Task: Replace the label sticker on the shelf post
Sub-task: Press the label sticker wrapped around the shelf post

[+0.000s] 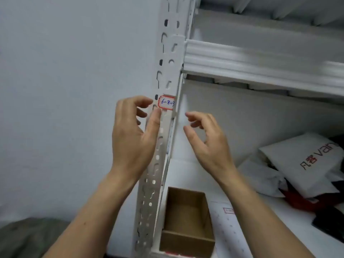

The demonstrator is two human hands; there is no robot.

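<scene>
A pale blue-grey wall (pixel 65 90) fills the left half of the view. On the right stands a white metal shelf unit; its ribbed cross beam (pixel 260 64) runs off to the right from the shelf post (pixel 169 58). The post is a white angle upright punched with slots and round holes, rising from the bottom of the frame to the top.

On the lower shelf board (pixel 186 170), at the right, lies a heap of white plastic mailing bags. The top bag (pixel 307 164) carries two Chinese characters in dark and red print, followed by "van", with the rest cut off at the frame edge. An open brown cardboard box (pixel 188 220) sits on the same board, just beside the post's foot. To the right of the box is a white sheet (pixel 229 229) bearing a small red-bordered label too blurred to read.

The left hand (pixel 132 138) is raised against the post's left face. Its thumb (pixel 155 120) lies straight along the metal, with the tip at the lower left corner of the label sticker (pixel 167 102). The other fingers (pixel 143 101) are loosely curved, the forefinger tip close to the sticker's left edge, and they grasp nothing.

The right hand (pixel 208 144) hovers just right of the post, clear of it, with its fingers loosely curled around nothing.

The sticker sits on the front face of the post, below the beam. It is white with a red border and has blue handwriting that reads roughly "6-803".
</scene>
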